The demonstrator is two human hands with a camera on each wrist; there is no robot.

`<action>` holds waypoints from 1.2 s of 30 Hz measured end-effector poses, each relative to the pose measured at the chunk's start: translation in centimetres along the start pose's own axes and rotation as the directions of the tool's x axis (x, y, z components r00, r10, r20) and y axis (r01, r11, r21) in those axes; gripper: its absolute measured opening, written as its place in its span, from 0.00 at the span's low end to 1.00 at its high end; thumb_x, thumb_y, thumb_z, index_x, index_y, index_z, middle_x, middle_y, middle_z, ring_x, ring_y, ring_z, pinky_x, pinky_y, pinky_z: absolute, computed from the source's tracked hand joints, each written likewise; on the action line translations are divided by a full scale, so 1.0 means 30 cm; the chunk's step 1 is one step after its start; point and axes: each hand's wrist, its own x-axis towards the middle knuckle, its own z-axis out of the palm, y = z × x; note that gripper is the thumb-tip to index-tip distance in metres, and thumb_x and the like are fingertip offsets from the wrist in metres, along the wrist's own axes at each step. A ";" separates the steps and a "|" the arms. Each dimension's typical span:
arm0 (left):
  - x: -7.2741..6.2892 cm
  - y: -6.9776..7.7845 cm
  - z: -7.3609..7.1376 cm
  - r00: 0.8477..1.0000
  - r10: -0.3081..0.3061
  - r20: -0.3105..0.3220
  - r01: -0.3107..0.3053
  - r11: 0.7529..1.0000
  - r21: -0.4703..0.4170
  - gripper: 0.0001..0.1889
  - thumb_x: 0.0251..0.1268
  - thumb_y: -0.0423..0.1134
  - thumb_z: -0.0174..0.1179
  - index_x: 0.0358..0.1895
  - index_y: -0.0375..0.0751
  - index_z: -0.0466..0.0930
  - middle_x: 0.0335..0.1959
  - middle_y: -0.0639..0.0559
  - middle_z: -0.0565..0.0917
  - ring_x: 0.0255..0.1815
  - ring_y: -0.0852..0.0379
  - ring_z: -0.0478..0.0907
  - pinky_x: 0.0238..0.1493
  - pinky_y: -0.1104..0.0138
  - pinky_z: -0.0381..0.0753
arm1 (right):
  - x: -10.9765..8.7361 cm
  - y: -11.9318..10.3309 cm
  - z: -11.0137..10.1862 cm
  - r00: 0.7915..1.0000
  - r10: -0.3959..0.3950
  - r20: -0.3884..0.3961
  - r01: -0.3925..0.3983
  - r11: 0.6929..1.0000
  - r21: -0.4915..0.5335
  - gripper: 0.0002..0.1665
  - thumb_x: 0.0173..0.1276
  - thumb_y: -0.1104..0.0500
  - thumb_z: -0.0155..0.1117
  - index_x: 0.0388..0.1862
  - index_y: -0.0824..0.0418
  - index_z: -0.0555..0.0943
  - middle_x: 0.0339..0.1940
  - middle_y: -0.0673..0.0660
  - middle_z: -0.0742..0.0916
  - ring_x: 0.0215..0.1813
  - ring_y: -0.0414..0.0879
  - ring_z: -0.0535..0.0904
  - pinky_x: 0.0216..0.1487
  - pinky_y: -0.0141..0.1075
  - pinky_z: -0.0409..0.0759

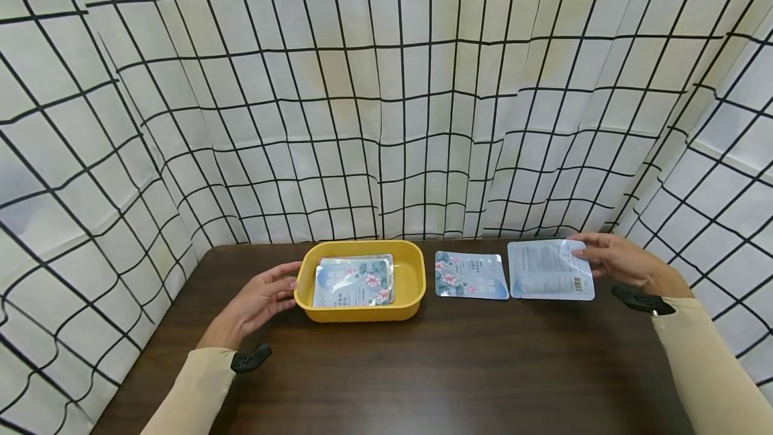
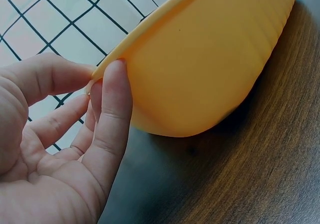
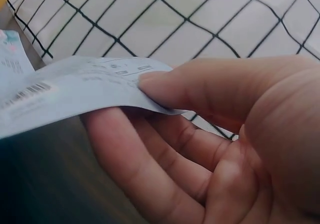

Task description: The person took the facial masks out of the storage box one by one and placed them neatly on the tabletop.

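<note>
My left hand pinches the rim at the left end of a yellow plastic basket; the left wrist view shows thumb and fingers on that rim. Inside the basket lie flat sheet mask packets, light blue with pink flowers, one overlapping another. My right hand holds another sheet mask packet by its right edge, thumb on top and fingers beneath. Its printed back, with a barcode, faces up. Just left of it, a flowered packet lies face up on the table.
The dark brown wooden table carries everything. White cloth with a black grid rises behind the table and along both sides. Black bands are worn on both wrists over beige sleeves.
</note>
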 end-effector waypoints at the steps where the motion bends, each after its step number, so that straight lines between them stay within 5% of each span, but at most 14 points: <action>1: 0.001 0.000 0.000 1.000 0.001 -0.001 -0.001 1.000 0.003 0.34 0.73 0.37 0.62 0.78 0.41 0.59 0.51 0.49 0.84 0.43 0.54 0.84 0.50 0.65 0.86 | -0.001 0.007 -0.006 1.000 0.009 0.002 -0.009 1.000 0.005 0.20 0.81 0.68 0.47 0.62 0.53 0.78 0.51 0.50 0.89 0.48 0.46 0.88 0.45 0.45 0.88; 6: 0.002 -0.002 -0.001 1.000 0.000 -0.002 0.000 1.000 0.008 0.34 0.73 0.37 0.62 0.78 0.42 0.59 0.51 0.49 0.84 0.44 0.54 0.84 0.50 0.65 0.85 | 0.000 0.028 -0.028 0.996 0.077 -0.046 -0.078 0.996 -0.037 0.19 0.81 0.65 0.50 0.63 0.51 0.78 0.52 0.49 0.89 0.50 0.48 0.87 0.48 0.48 0.86; 11: -0.001 -0.003 -0.002 1.000 0.000 0.000 0.000 1.000 0.018 0.34 0.74 0.38 0.61 0.78 0.42 0.59 0.52 0.49 0.83 0.45 0.54 0.83 0.51 0.65 0.85 | 0.018 0.037 -0.025 0.970 0.134 -0.202 -0.168 0.972 -0.165 0.27 0.78 0.57 0.60 0.71 0.64 0.70 0.51 0.49 0.88 0.49 0.49 0.87 0.49 0.47 0.86; 14: -0.004 -0.002 -0.003 1.000 0.000 0.000 0.000 1.000 0.025 0.34 0.74 0.39 0.61 0.79 0.42 0.59 0.54 0.48 0.82 0.46 0.54 0.82 0.52 0.65 0.85 | 0.030 0.032 -0.013 0.953 0.147 -0.266 -0.212 0.949 -0.233 0.33 0.76 0.57 0.63 0.72 0.71 0.66 0.51 0.54 0.87 0.48 0.49 0.86 0.48 0.45 0.86; 23: -0.003 0.000 -0.003 1.000 -0.004 -0.003 0.004 1.000 0.017 0.34 0.74 0.38 0.61 0.78 0.42 0.59 0.54 0.48 0.82 0.47 0.54 0.82 0.52 0.65 0.85 | 0.075 0.028 0.015 0.929 0.136 -0.344 -0.287 0.851 -0.440 0.29 0.74 0.58 0.64 0.66 0.73 0.73 0.57 0.67 0.83 0.49 0.48 0.82 0.47 0.41 0.85; 36: 0.000 0.001 -0.002 1.000 -0.013 -0.006 0.013 1.000 0.013 0.34 0.74 0.38 0.61 0.79 0.42 0.58 0.54 0.49 0.82 0.47 0.54 0.82 0.52 0.65 0.85 | 0.079 0.034 0.017 0.927 0.142 -0.347 -0.287 0.865 -0.412 0.25 0.77 0.61 0.57 0.68 0.73 0.72 0.59 0.67 0.82 0.51 0.51 0.82 0.52 0.45 0.85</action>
